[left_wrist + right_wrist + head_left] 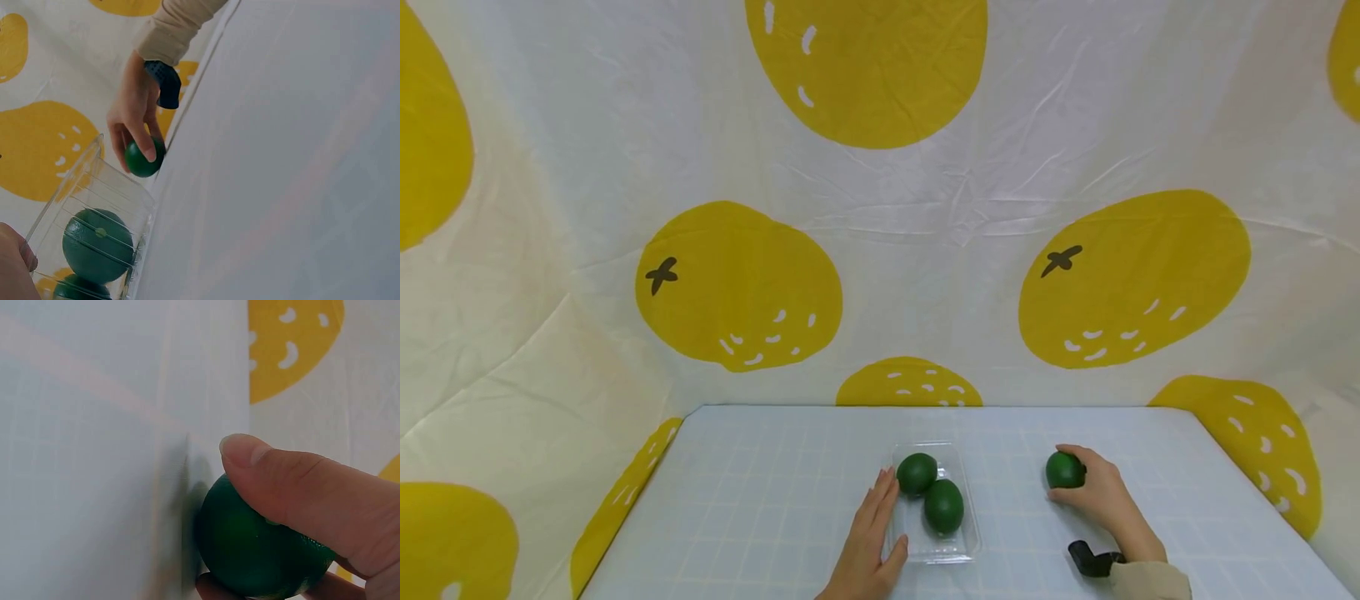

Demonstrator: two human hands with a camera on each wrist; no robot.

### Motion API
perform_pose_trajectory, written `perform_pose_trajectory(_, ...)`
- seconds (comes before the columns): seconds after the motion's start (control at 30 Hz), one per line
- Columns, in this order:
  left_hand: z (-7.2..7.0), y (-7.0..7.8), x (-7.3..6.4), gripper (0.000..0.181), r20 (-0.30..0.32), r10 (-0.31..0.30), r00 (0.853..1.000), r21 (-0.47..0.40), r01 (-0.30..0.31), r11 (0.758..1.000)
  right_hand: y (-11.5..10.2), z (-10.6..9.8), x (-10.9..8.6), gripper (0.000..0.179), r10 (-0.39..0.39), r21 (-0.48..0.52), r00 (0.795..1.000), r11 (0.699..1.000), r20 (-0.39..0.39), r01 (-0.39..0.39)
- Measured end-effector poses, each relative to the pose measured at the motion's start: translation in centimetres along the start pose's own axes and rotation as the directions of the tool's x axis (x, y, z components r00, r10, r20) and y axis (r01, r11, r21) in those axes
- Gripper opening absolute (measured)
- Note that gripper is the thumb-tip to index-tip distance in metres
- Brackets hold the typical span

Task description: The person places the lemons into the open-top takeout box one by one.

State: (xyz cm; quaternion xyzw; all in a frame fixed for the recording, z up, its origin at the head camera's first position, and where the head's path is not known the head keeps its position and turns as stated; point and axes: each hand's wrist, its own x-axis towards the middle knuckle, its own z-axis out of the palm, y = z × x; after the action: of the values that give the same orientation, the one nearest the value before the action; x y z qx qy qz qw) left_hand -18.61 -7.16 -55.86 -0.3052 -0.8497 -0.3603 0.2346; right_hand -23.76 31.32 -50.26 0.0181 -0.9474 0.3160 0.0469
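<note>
My right hand [1101, 492] grips a smooth dark green, rounded fruit [1064, 471] between thumb and fingers, on the right of the table. In the right wrist view the thumb lies across this fruit [256, 544], close to the tabletop. A clear plastic tray [928, 548] stands left of that hand and holds two similar fruits, a rear one [917, 474] and a front one [943, 507]. Along the tray's left side lies my left hand [868, 546], fingers straight and touching its edge. The left wrist view shows a fruit [98, 245] through the tray's ribbed wall.
A pale checked cloth covers the table [760, 500]. Behind it and at the sides hangs a white curtain [925, 275] with large yellow fruit prints. A black wrist-worn device [1092, 560] sits by the right sleeve [1150, 581].
</note>
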Motion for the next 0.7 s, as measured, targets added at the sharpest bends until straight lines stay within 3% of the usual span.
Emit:
perform_pose_trajectory(0.33,-0.1,0.2,0.0,0.072,0.007,-0.003,1.000,-0.002,0.003,1.000,-0.8,-0.2,-0.2,0.081,-0.005,0.035,1.000,0.999,-0.023,0.005)
perform_pose_trajectory(0.7,0.0,0.0,0.0,0.072,-0.016,0.013,1.000,-0.018,-0.014,1.000,-4.7,-0.2,-0.5,0.078,-0.042,0.138,0.991,0.989,-0.124,0.059)
